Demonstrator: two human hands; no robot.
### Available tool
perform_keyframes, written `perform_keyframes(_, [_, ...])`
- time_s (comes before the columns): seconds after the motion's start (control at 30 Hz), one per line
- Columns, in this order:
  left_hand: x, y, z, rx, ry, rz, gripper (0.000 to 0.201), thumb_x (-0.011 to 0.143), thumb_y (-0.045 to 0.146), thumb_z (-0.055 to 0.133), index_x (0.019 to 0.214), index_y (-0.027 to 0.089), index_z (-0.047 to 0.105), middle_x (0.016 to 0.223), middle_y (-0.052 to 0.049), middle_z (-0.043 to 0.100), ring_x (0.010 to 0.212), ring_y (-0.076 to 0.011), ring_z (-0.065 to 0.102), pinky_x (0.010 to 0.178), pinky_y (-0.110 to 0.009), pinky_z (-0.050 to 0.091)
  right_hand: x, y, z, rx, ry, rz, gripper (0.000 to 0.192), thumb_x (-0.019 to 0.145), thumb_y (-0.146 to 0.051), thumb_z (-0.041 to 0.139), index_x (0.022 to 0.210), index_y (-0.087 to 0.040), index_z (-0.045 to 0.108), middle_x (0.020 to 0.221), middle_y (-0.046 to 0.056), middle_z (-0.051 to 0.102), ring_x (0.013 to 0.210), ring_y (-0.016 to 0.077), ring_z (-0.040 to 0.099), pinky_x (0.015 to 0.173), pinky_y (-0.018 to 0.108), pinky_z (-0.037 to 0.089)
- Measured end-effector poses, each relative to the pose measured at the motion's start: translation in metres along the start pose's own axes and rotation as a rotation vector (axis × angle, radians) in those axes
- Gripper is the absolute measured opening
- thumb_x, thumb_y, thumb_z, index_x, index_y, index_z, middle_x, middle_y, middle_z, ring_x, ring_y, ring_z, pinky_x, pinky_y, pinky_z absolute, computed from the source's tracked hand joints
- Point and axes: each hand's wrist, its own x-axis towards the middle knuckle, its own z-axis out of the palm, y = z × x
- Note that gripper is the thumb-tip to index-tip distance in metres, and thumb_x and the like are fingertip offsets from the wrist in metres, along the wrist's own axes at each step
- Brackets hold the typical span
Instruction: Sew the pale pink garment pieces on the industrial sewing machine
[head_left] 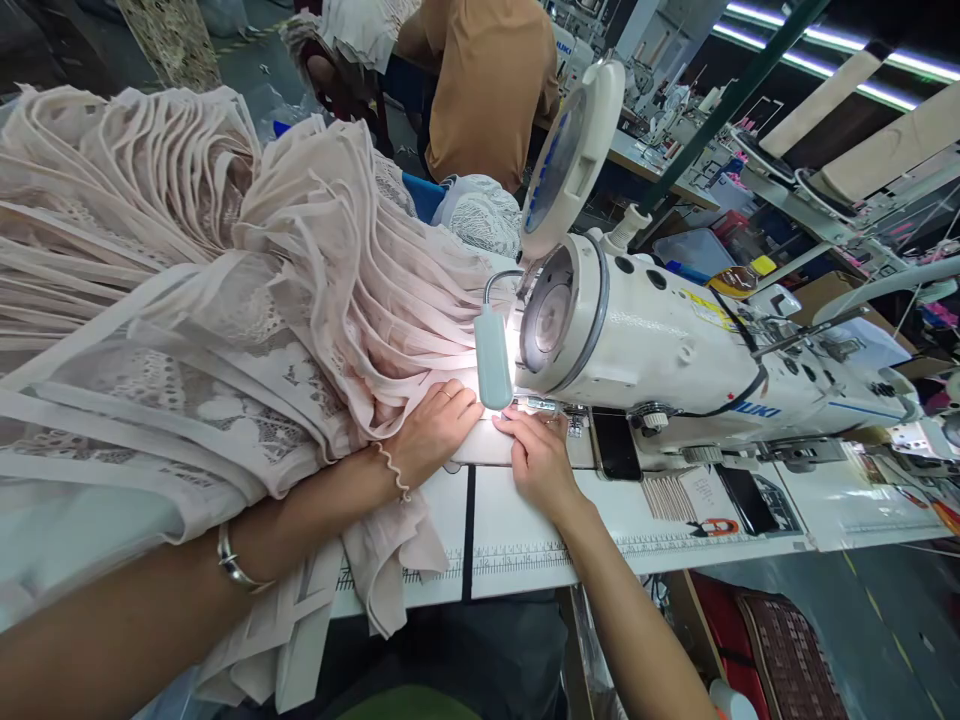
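A white sewing machine (645, 320) stands before me, its needle area lit by a small grey lamp (493, 358). My left hand (442, 425) is closed on the edge of a pale pink fabric piece (390, 570) at the machine bed; its fingertips are partly hidden. Beside the lamp's lower end, my right hand (536, 455) lies on the bed with its fingers stretched toward the needle area. Whatever lies under those fingertips is too small to make out. A big heap of pale lace-trimmed garments (322, 250) spreads to the left, touching my left forearm.
A dark phone (616, 445) lies against the machine base. Orange-handled thread snips (716, 527) and a second dark phone (746, 500) lie farther right. A ruler strip (525, 555) runs along the table's front edge. A person in a brown top (484, 90) sits beyond the heap.
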Motion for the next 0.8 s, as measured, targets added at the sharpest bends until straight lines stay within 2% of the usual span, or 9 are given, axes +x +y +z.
perform_keyframes(0.17, [0.0,0.0025,-0.0071,0.033,0.034,-0.005,0.033,0.099,0.008,0.039,0.074,0.015,0.059,0.079,-0.006,0.062,0.081,-0.0197,0.056,0.071,-0.029,0.044,0.0018,0.0009,-0.0012,-0.052,-0.064,0.013,0.047,0.087,-0.005,0.037,0.119,-0.021,0.067,0.118,0.006,0.07,0.108,0.0203,0.063,0.09,0.033,0.05])
perform_keyframes(0.43, [0.0002,0.0023,-0.0044,0.031,0.049,0.026,0.035,0.101,0.01,0.035,0.074,0.016,0.055,0.073,-0.003,0.058,0.075,-0.0163,0.052,0.069,-0.028,0.038,0.0044,0.0023,0.0004,-0.139,-0.127,-0.022,0.055,0.085,-0.002,0.034,0.13,-0.019,0.06,0.12,0.009,0.068,0.105,0.0224,0.061,0.093,0.038,0.047])
perform_keyframes(0.6, [-0.0001,0.0012,-0.0028,0.039,-0.009,0.065,0.033,0.101,0.007,0.032,0.079,0.016,0.054,0.071,-0.002,0.056,0.07,-0.0153,0.05,0.068,-0.029,0.036,0.0055,0.0047,0.0013,-0.186,-0.139,-0.022,0.055,0.084,-0.002,0.032,0.129,-0.018,0.06,0.111,0.01,0.071,0.101,0.0254,0.061,0.102,0.048,0.039])
perform_keyframes(0.7, [0.0022,0.0036,-0.0043,0.062,-0.08,0.069,0.032,0.099,0.005,0.032,0.08,0.016,0.055,0.073,-0.003,0.058,0.072,-0.017,0.052,0.067,-0.031,0.037,0.006,0.0068,0.0023,-0.198,-0.126,-0.022,0.052,0.084,-0.002,0.033,0.125,-0.017,0.06,0.106,0.011,0.071,0.095,0.0254,0.062,0.102,0.05,0.038])
perform_keyframes(0.8, [0.0033,0.0094,-0.0051,0.089,-0.186,-0.02,0.029,0.095,0.003,0.034,0.086,0.015,0.058,0.074,-0.005,0.06,0.07,-0.0181,0.055,0.065,-0.032,0.038,0.0083,0.0093,0.0049,-0.228,-0.063,-0.031,0.048,0.083,-0.003,0.035,0.123,-0.015,0.06,0.098,0.012,0.072,0.093,0.0268,0.062,0.097,0.049,0.04])
